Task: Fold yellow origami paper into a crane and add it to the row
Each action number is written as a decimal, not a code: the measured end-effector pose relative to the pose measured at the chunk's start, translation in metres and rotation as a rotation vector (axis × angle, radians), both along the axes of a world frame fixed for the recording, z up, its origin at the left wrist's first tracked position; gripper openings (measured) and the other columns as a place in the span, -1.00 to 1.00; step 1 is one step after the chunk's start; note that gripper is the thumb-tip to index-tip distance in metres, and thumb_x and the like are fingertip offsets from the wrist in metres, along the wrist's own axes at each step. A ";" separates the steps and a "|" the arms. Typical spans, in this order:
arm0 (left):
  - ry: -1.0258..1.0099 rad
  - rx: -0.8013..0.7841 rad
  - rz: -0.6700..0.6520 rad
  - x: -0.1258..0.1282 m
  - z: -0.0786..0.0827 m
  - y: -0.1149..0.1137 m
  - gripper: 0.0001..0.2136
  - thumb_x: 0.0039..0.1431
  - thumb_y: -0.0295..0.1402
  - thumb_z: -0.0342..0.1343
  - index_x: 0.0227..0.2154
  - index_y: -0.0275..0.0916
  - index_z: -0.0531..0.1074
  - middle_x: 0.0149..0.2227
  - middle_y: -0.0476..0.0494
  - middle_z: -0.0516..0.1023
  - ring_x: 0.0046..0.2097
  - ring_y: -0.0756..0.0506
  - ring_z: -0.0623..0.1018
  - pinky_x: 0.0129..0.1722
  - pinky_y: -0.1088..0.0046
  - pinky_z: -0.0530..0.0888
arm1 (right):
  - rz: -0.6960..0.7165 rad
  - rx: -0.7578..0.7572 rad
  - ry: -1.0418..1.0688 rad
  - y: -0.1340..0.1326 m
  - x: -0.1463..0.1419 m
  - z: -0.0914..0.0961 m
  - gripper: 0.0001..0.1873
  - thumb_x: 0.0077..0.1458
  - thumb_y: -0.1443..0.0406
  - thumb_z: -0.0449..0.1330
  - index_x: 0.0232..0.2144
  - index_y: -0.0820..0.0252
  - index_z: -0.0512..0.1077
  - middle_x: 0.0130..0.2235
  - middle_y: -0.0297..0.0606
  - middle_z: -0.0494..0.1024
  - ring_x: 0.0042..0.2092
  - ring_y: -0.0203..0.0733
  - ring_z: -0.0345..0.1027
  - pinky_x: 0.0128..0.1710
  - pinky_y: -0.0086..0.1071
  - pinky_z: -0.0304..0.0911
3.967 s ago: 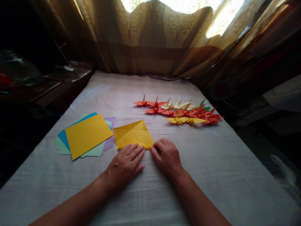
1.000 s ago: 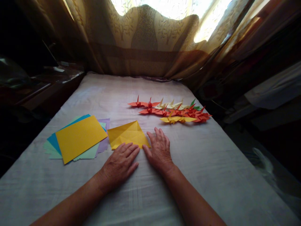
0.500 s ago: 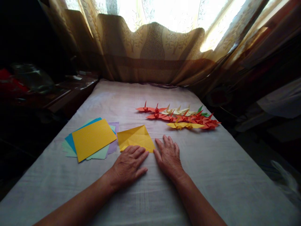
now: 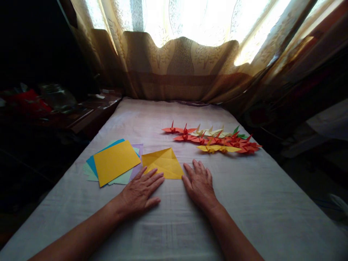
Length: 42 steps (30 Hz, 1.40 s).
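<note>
A creased yellow sheet of origami paper (image 4: 165,161) lies on the cloth in front of me, with a fold along its near edge. Across its near left part rest the fingers of my left hand (image 4: 141,188), flat and spread, hiding that corner. My right hand (image 4: 199,183) lies flat on the cloth, fingers apart, its thumb at the paper's right corner; whether they touch I cannot tell. To the left, a stack of coloured paper is topped by a yellow sheet (image 4: 116,163), with blue, pale green and purple sheets showing beneath.
Several folded paper cranes stand in rows at the right: red cranes (image 4: 187,137), cream ones (image 4: 213,132), yellow ones (image 4: 217,148) and a green one (image 4: 240,135). A patterned curtain (image 4: 179,83) hangs behind the cloth-covered surface (image 4: 168,232). A dark side table (image 4: 89,112) stands at left.
My left hand has slid left along the yellow paper's near edge, uncovering more of it. My right hand stays by the right corner. The whole view has shifted slightly.
</note>
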<state>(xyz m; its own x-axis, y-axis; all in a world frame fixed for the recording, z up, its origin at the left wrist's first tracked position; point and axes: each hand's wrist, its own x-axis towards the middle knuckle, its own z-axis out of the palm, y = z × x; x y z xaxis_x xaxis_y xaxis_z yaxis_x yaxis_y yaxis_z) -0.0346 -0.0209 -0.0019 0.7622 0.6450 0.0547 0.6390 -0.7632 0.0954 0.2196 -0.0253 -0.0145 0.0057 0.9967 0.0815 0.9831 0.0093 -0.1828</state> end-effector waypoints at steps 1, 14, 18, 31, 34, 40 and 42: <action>0.008 -0.004 0.001 -0.002 0.002 0.000 -0.42 0.35 0.06 -0.15 0.30 -0.14 0.18 0.29 -0.16 0.32 0.36 -0.21 0.19 0.36 0.07 -0.07 | -0.004 -0.006 -0.001 0.000 0.000 0.001 -0.52 0.26 0.21 0.09 0.20 0.07 0.35 0.32 0.02 0.20 0.36 0.17 -0.02 0.27 0.11 -0.09; 0.054 0.010 0.105 -0.016 -0.003 0.004 -0.41 0.31 0.12 -0.14 0.28 -0.02 0.22 0.36 -0.24 0.16 0.36 -0.34 0.15 0.30 -0.06 0.01 | -0.007 -0.102 0.002 0.000 -0.001 0.009 -0.51 0.30 0.20 0.03 0.25 0.05 0.29 0.36 -0.01 0.12 0.38 0.14 -0.10 0.30 0.08 -0.18; 0.027 0.006 0.149 -0.018 -0.006 0.003 -0.41 0.28 0.15 -0.13 0.27 0.02 0.26 0.36 -0.22 0.16 0.34 -0.35 0.17 0.30 -0.01 0.02 | -0.013 -0.144 -0.009 0.000 -0.002 0.012 -0.50 0.31 0.20 0.02 0.27 0.02 0.26 0.38 -0.04 0.08 0.40 0.11 -0.14 0.31 0.05 -0.22; 0.055 0.006 0.154 -0.018 0.003 0.004 -0.43 0.29 0.12 -0.11 0.28 0.00 0.25 0.33 -0.24 0.23 0.29 -0.32 0.25 0.29 0.00 0.00 | -0.006 -0.151 -0.020 0.000 -0.001 0.013 -0.50 0.32 0.19 0.00 0.28 0.03 0.24 0.38 -0.04 0.07 0.40 0.11 -0.16 0.32 0.06 -0.22; 0.072 0.017 0.140 -0.021 0.001 0.006 -0.43 0.30 0.11 -0.13 0.28 0.00 0.23 0.34 -0.24 0.20 0.30 -0.31 0.25 0.29 0.01 -0.02 | -0.007 -0.164 -0.016 0.000 -0.002 0.014 -0.49 0.32 0.19 0.00 0.29 0.03 0.24 0.39 -0.05 0.06 0.40 0.11 -0.16 0.32 0.06 -0.23; 0.111 0.037 0.163 -0.039 -0.001 0.008 -0.44 0.32 0.10 -0.14 0.29 0.02 0.20 0.36 -0.25 0.16 0.34 -0.28 0.19 0.31 -0.01 -0.16 | -0.016 -0.170 -0.012 0.000 -0.003 0.015 -0.49 0.32 0.19 0.01 0.29 0.03 0.24 0.38 -0.04 0.06 0.40 0.11 -0.16 0.32 0.06 -0.23; 0.125 0.049 0.176 -0.045 0.001 0.008 -0.45 0.32 0.09 -0.13 0.28 0.02 0.22 0.37 -0.25 0.15 0.35 -0.28 0.18 0.31 -0.01 -0.19 | -0.017 -0.159 -0.012 -0.001 -0.003 0.015 -0.49 0.32 0.20 0.01 0.28 0.03 0.24 0.38 -0.05 0.07 0.40 0.09 -0.16 0.32 0.05 -0.22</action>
